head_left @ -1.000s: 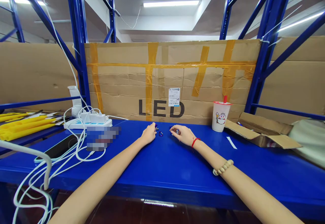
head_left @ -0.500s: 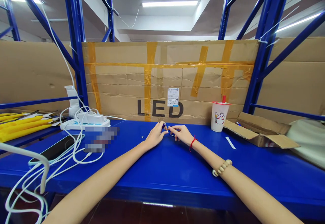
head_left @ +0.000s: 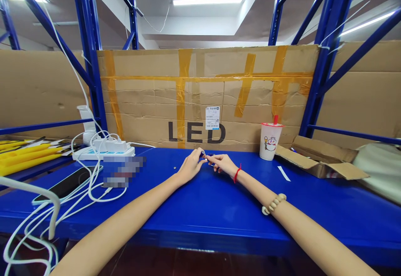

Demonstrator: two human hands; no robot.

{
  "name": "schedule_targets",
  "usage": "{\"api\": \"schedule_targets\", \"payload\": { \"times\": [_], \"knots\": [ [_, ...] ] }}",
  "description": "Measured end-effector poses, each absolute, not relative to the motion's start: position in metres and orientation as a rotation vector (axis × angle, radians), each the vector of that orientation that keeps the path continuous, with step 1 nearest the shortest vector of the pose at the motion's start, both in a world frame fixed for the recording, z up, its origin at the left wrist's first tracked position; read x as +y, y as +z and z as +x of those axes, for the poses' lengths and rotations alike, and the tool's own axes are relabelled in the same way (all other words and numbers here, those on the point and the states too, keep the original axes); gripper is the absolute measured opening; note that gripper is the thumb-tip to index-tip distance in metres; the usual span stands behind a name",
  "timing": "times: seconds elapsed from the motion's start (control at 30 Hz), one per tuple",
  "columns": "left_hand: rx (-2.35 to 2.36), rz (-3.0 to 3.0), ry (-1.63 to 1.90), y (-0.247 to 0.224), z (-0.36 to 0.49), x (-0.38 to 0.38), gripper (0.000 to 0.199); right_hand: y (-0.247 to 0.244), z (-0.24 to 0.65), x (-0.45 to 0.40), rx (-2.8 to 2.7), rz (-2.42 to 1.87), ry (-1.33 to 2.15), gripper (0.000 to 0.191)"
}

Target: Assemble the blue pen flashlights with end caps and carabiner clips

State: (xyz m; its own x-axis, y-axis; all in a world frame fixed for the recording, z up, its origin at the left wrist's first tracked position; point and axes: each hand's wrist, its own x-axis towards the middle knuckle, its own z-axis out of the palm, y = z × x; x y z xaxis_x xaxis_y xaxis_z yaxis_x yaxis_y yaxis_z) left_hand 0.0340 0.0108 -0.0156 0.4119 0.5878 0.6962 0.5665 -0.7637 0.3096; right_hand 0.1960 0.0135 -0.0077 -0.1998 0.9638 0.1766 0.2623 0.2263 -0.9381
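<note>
Near the back of the blue table [head_left: 188, 209], my left hand [head_left: 191, 166] is closed, its thumb and fingers pinched round something small and dark that I cannot make out. My right hand [head_left: 223, 164] reaches in from the right, its fingertips at the same spot, almost touching the left fingertips. Its index finger points left and the other fingers are curled; what they hold, if anything, is too small to name. A small round piece [head_left: 174, 168] lies on the table left of my left hand.
A lidded cup [head_left: 270, 142] and an open cardboard box [head_left: 319, 163] stand at the right, with a white strip [head_left: 284, 173] before them. At the left are a phone [head_left: 64, 186], white cables, a power strip [head_left: 84, 155] and yellow items [head_left: 31, 157]. Cardboard [head_left: 144, 100] stands behind.
The right index finger has straightened toward the left fingertips, while the other right fingers have shifted slightly. The left hand keeps its pinch. The whole view has moved a little.
</note>
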Motion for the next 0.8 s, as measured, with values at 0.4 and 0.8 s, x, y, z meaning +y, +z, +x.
{"api": "schedule_targets", "payload": {
  "times": [0.4,0.8],
  "knots": [
    [1.194,2.607,1.138,-0.014,0.034,0.008,0.017,-0.010,0.198,0.017,-1.668,-1.017,0.743,0.036],
    [1.414,2.751,0.778,-0.012,0.035,0.002,0.018,-0.007,0.193,0.009,-1.752,-0.865,0.718,0.041]
  ]
}}
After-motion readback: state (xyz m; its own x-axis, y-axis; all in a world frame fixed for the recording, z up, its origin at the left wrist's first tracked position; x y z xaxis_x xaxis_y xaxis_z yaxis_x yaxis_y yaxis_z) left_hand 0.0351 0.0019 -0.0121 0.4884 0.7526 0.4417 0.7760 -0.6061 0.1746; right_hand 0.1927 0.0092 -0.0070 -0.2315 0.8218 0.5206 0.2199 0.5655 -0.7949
